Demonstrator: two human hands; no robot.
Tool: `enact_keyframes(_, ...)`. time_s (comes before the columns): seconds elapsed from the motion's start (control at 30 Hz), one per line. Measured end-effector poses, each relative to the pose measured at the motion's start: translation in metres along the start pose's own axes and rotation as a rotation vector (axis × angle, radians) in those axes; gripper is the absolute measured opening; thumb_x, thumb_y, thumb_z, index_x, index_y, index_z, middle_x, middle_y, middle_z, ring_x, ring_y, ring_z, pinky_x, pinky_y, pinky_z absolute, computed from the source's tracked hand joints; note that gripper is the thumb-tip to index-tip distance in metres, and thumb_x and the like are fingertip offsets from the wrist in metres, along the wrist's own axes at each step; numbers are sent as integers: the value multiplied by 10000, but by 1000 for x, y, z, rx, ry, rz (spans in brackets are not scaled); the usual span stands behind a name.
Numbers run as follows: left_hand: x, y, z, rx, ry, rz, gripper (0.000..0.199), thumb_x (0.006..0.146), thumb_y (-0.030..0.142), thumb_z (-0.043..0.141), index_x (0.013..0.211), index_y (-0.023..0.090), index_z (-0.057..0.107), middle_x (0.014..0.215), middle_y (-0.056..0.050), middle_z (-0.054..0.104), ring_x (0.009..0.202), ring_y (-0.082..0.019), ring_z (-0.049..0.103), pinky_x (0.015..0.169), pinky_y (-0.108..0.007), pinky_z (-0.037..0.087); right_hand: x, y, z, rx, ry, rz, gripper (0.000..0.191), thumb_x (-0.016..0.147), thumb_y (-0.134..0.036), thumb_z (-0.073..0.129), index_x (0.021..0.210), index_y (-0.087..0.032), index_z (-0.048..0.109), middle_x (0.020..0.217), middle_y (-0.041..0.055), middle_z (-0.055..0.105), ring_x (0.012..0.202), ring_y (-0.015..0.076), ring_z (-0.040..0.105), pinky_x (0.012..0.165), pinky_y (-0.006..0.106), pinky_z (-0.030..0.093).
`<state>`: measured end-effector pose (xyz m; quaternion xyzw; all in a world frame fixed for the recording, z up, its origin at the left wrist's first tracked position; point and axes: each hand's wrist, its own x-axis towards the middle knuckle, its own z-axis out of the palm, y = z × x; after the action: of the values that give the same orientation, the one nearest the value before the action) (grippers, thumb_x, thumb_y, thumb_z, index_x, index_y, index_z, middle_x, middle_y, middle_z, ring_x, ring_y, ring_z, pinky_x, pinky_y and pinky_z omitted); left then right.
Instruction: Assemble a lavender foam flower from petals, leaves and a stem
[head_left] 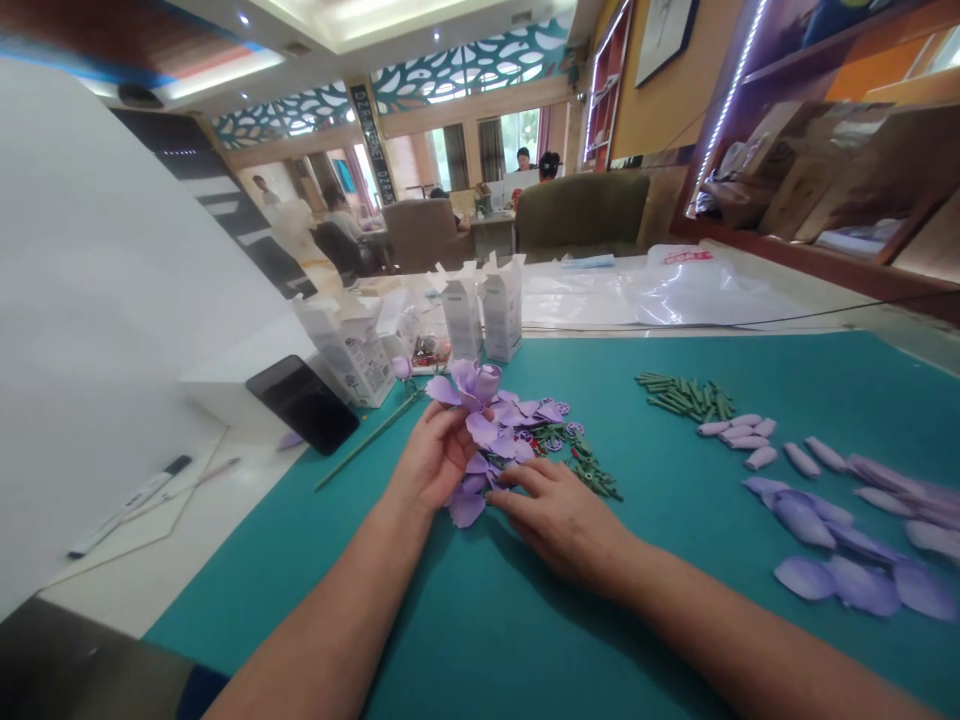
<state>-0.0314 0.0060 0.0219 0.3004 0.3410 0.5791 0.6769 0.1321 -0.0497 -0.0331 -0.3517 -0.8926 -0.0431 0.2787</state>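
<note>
Left hand (442, 455) is gripping a purple flower (469, 385) between thumb and fingers, at mid-frame. Right hand (562, 515), fingers bent, is lying at the lower edge of a pile of purple petals (514, 445); whether it is pinching one cannot be told. Green sticks (682, 397) are lying heaped right of center, and a phone (304, 403) is leaning left of center.
</note>
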Motion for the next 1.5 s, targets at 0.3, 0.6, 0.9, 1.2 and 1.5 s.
enact_keyframes(0.3,0,-3,-1,-3,-39,2,159,762,82,584,905,151,596,835,-62,721,709,-158,690,645,-257,556,-2,-16,10,50,-200,-98,529,842,-371,639,1328,-219,495,1334,98,559,1293,305,389,1006,497,377)
enact_keyframes(0.6,1,-6,-4,0,-57,-1,140,767,80,580,889,149,593,845,-70,725,731,-169,700,660,-271,565,0,-20,8,123,-331,-108,332,902,-363,557,1197,-215,582,1226,74,634,1239,296,422,1017,476,313)
enact_keyframes(0.9,1,-5,-3,5,-55,-19,146,773,64,561,888,145,602,828,-69,730,716,-164,702,664,-263,562,-1,-23,8,66,-265,-121,219,885,-230,585,1100,-185,596,918,58,658,828,204,525,711,330,369)
enact_keyframes(1.2,0,-5,-1,10,-59,-26,145,776,75,568,894,148,609,778,-54,717,690,-155,693,617,-234,542,-2,-9,11,-67,-160,-45,161,902,-185,549,756,-165,615,769,43,640,750,188,538,649,326,337)
enact_keyframes(1.5,-1,-6,0,-2,-59,-28,138,770,61,563,868,153,592,757,-39,706,678,-153,692,611,-232,545,1,-17,11,-90,-276,-15,229,794,-319,712,975,-200,635,869,63,611,786,214,521,647,319,374)
